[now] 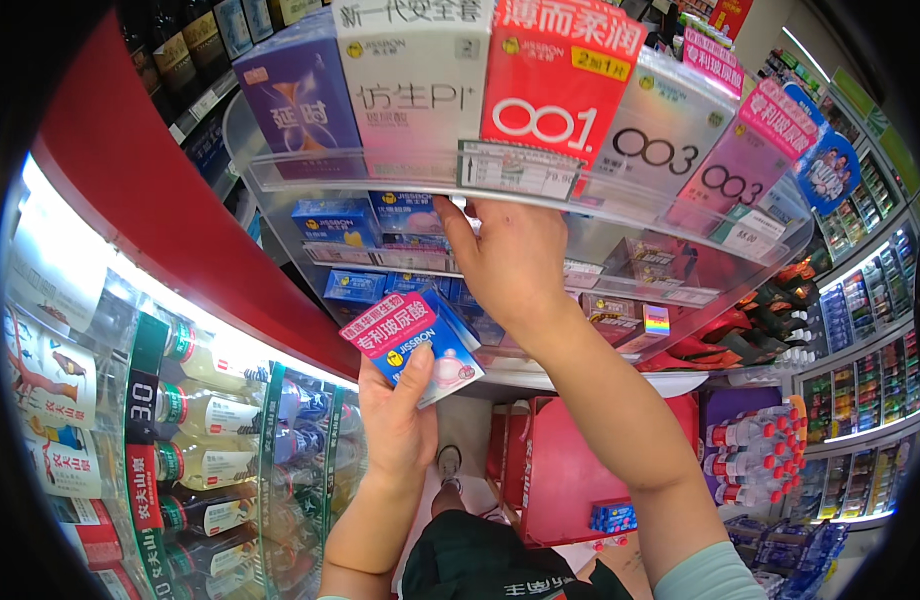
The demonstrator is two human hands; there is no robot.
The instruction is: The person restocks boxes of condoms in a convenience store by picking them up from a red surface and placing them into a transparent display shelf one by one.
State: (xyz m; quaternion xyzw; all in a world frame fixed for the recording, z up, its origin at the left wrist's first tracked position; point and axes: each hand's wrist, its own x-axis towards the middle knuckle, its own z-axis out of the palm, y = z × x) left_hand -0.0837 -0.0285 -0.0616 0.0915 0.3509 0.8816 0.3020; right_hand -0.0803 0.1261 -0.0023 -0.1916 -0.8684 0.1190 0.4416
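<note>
My left hand (396,420) holds a blue Jissbon condom box (448,371) with a pink top band, its thumb across the front. At least one more blue box (456,319) shows behind it in the same grip. My right hand (508,259) reaches into the middle tier of a clear acrylic display rack (310,169). Its thumb is beside a blue box (403,217) standing on that tier; the other fingertips are hidden behind the upper tier's edge. Below, more blue boxes (355,285) stand in the lower tier.
Taller purple (302,112), white (411,97), red (557,82) and silver (655,127) boxes line the top tier. Bottled drinks (212,405) fill a lit shelf at left. A red bin (580,465) stands below, with a small blue pack (612,516) at its near edge.
</note>
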